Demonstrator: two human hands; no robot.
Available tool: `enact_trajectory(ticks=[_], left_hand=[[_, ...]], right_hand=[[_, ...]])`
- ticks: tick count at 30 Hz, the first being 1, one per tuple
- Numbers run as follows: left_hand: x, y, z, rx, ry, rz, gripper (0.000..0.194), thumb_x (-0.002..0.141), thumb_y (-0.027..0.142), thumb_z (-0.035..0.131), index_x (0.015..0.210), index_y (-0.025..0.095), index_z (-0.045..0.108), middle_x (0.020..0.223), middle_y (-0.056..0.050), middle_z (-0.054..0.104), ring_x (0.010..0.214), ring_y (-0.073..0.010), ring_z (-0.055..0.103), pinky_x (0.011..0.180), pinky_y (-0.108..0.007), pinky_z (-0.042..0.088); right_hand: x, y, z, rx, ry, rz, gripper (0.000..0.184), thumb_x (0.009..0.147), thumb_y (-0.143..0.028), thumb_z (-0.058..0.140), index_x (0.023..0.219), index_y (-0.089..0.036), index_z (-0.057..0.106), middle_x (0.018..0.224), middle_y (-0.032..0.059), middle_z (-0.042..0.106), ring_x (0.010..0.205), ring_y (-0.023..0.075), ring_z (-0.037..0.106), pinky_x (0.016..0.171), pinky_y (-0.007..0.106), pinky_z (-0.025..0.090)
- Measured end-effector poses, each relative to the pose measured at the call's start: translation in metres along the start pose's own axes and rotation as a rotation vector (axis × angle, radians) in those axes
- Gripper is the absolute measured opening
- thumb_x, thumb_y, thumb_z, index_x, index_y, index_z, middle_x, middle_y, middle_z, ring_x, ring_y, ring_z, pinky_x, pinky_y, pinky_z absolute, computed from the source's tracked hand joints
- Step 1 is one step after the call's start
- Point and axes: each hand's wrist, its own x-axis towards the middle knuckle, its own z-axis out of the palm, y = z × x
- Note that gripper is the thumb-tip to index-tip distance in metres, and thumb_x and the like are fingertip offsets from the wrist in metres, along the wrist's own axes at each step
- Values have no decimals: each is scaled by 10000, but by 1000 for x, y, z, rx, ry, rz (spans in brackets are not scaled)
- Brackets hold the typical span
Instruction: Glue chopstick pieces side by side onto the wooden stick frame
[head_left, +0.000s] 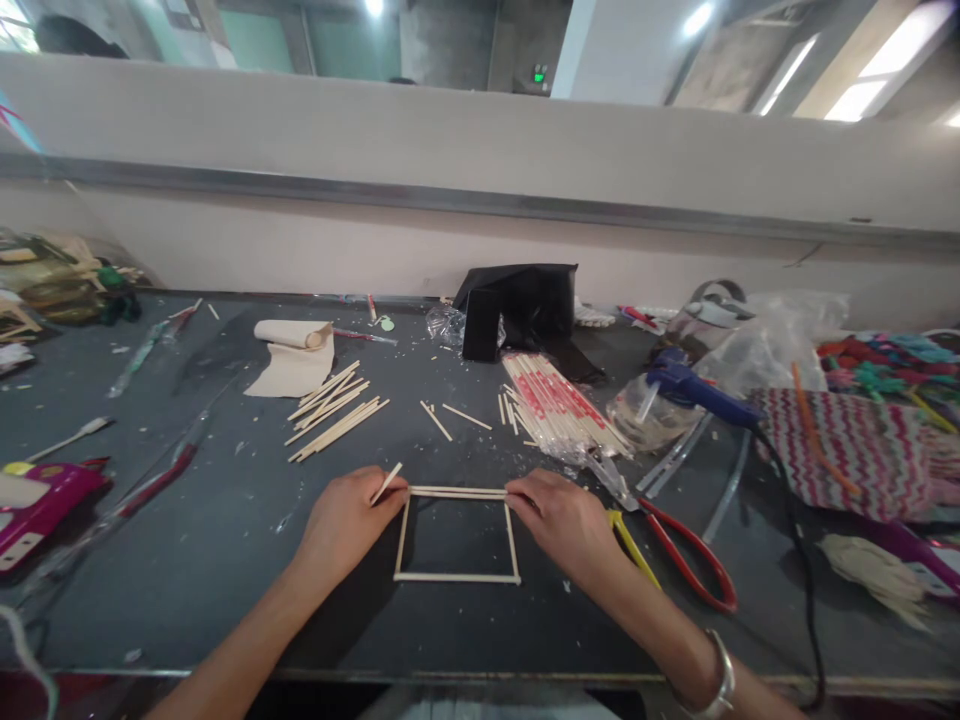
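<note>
A rectangular frame of thin wooden sticks point(457, 578) lies flat on the dark table in front of me. Along its far side, two wooden sticks point(457, 491) run close together. My left hand point(345, 515) is closed at the far left corner, fingertips pinching the stick ends there. A short stick point(388, 480) pokes up at a slant between its fingers. At the far right corner, my right hand point(562, 515) pinches the other end of the far sticks. The fingertips partly hide both corners.
Loose sticks point(337, 425) lie beyond my left hand, near rolled cloth point(292, 355). Packaged sticks point(562, 400), red-and-yellow-handled pliers point(690, 555) and a blue glue gun point(701, 390) with a black cable are to the right. A magenta tool point(52, 505) sits far left.
</note>
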Motion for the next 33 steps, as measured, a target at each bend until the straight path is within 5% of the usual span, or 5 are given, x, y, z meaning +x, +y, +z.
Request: enact_trajectory(ticks=[16, 28, 33], left_hand=[[3, 0, 1, 1, -21, 18, 230, 825, 289, 488, 820, 220, 707, 870, -25, 714, 829, -193, 642, 692, -263, 426], [2, -13, -4, -24, -8, 21, 251, 832, 294, 478, 878, 205, 708, 841, -21, 714, 794, -189, 652, 700, -253, 445], [4, -8, -6, -54, 12, 130, 254, 847, 352, 503, 938, 227, 705, 902, -16, 669, 797, -167, 631, 697, -247, 446]], right_hand=[[2, -1, 3, 39, -2, 3, 219, 919, -215, 495, 794, -206, 675, 776, 22, 663, 778, 159, 638, 667, 236, 414], [-3, 12, 2, 141, 54, 22, 252, 937, -191, 427, 935, -190, 679, 911, 44, 709, 855, 182, 666, 780, 282, 483], [-2, 7, -5, 154, 74, -26, 216, 926, -202, 460, 985, -185, 666, 927, 43, 695, 866, 185, 655, 784, 288, 483]])
